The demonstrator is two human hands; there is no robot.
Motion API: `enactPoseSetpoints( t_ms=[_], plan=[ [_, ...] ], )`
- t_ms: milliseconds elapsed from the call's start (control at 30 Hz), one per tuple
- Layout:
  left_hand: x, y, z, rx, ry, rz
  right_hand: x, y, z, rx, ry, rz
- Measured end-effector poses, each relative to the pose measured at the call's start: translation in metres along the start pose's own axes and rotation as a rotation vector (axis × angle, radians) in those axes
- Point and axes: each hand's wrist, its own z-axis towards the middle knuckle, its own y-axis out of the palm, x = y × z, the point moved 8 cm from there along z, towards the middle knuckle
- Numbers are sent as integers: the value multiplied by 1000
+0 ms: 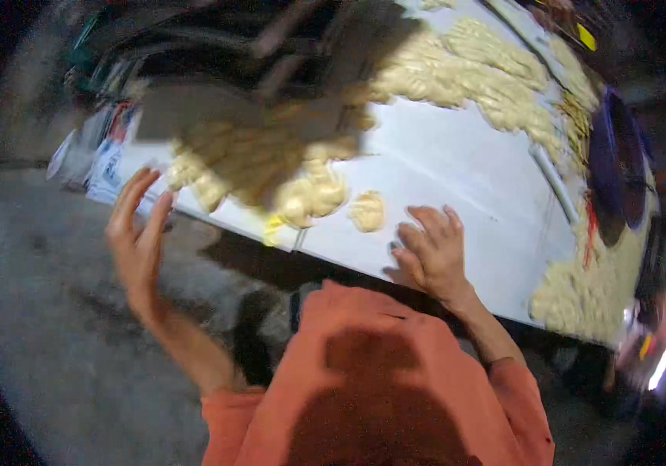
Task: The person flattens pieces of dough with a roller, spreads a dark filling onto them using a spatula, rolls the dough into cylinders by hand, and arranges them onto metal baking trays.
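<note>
My left hand point(137, 233) is raised off the table's near left edge with its fingers apart and nothing in them. Close to its fingertips lie pale yellow, soft-looking lumps point(201, 186), partly in shadow. My right hand point(435, 252) hovers over or rests on the white tabletop point(473, 202), fingers spread and slightly bent, holding nothing I can see. Just left of it sits a single round yellow lump point(367, 211). Beside that lump is a small cluster of the same lumps point(311, 194). Blur hides what exactly they are.
A broad pile of yellow pieces point(465, 70) covers the far side. More lie at the near right corner point(589, 295). A dark purple basin point(617, 159) stands at the right, near a pale rod point(554, 185). A yellow strip point(272, 230) hangs at the front edge.
</note>
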Motion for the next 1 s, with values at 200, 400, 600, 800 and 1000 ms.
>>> enactPoseSetpoints(
  t_ms=[200,400,600,800,1000],
  plan=[
    [-48,27,-64,-109,-323,-161,95,-13,-111,-84,586,-324],
    [134,144,-25,-474,200,-247,46,43,-31,-210,246,15],
    [154,148,-53,-538,93,-186,193,-79,-186,22,926,-371],
    [193,220,-68,-759,66,-176,87,19,-65,-153,481,-32],
    [276,264,-60,-835,473,-221,157,-62,-95,27,482,-248]
  ],
)
